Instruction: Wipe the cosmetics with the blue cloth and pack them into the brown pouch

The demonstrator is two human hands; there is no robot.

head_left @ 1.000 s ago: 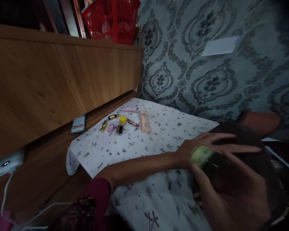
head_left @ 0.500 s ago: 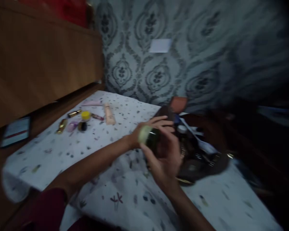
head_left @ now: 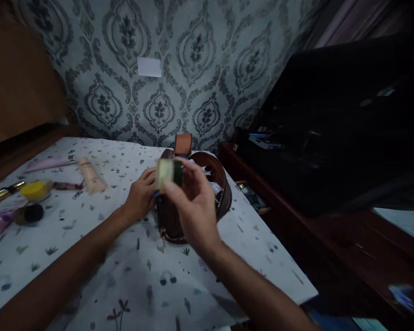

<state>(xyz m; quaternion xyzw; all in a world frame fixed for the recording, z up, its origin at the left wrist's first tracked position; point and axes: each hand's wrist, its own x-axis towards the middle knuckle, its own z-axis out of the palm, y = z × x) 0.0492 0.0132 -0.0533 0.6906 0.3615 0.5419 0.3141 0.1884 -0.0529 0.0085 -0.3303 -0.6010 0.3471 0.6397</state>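
A small jar [head_left: 166,174], pale on one end and dark green on the other, is in my right hand [head_left: 196,207], pinched between thumb and fingers and blurred by motion. Behind it a brown leather bag [head_left: 169,218] stands unzipped, with white items and other contents showing inside. My left hand [head_left: 141,195] is curled at the bag's left edge, its fingertips partly hidden behind the jar.
On the patterned white cloth [head_left: 124,257] lie a beige tube [head_left: 90,176], a pink tube [head_left: 51,163], a yellow-lidded jar [head_left: 34,190], a black-capped bottle [head_left: 29,214] and a gold tube [head_left: 5,193]. A large black case [head_left: 317,115] stands at right.
The view has swung right, so the bag appears further left. My left hand's fingers, stretched out over the bag before, are now curled at its edge. The jar stays in my right hand.
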